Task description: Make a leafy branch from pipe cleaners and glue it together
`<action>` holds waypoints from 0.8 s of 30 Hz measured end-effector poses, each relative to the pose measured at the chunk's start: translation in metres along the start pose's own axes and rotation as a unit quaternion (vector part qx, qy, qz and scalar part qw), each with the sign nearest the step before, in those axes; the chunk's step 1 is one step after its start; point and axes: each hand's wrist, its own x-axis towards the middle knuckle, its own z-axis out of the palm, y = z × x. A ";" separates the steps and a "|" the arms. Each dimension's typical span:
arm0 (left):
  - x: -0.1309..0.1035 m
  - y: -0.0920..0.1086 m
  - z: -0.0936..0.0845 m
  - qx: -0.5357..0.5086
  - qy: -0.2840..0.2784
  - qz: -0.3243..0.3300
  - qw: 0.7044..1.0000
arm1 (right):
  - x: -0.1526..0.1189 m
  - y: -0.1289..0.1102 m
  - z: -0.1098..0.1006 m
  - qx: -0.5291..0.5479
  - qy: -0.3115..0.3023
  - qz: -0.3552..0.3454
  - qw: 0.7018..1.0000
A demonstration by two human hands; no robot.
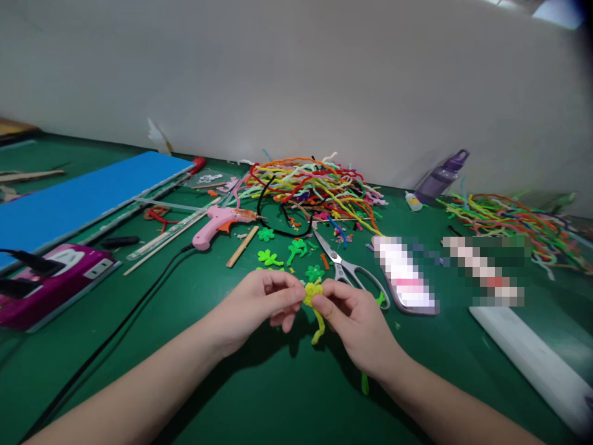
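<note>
Between my two hands is a yellow pipe-cleaner flower (313,293), a coiled head with a short stem hanging down. My left hand (264,300) pinches its left edge between thumb and forefinger, the other fingers curled below. From the other side my right hand (354,318) grips it with the thumb on its front. Just beyond lie green pipe-cleaner flowers (315,272) and a lighter green one (269,258). Steel scissors (345,266) rest partly behind my right hand, blades pointing away. A green pipe-cleaner piece (365,383) shows below my right wrist.
A pink glue gun (217,224) with a black cord lies left of a wooden stick (242,247). Behind is a heap of coloured pipe cleaners (315,185). A phone (405,275) and purple bottle (440,178) are right; a magenta power strip (60,287) and blue board (92,201) left.
</note>
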 end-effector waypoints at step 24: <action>0.001 0.002 -0.002 0.112 0.054 0.078 0.989 | 0.003 0.000 0.000 0.001 -0.033 0.050 0.998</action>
